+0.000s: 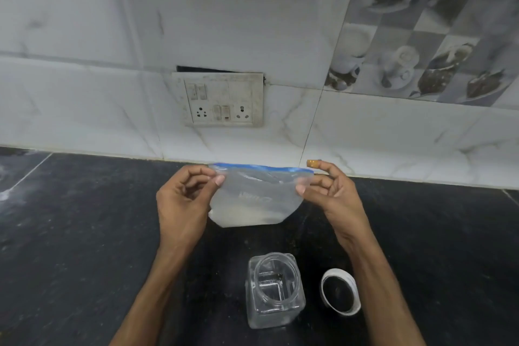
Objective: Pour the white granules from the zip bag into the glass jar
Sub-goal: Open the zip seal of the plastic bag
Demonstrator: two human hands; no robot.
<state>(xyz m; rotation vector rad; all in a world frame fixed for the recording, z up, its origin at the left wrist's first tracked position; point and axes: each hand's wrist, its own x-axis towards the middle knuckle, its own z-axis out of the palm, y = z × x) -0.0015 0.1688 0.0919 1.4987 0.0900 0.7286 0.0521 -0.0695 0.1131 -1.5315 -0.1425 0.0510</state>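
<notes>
1. the left hand and right hand are pinching the bag by its top corners, upright.
2. the open jar is standing below it, nearer the person, slightly toward the right hand.

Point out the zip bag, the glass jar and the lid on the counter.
zip bag (254, 199): head view, middle of its clear front panel.
glass jar (269, 314): head view, lower front wall.
lid (338, 291): head view, dark middle inside its white rim.
</notes>
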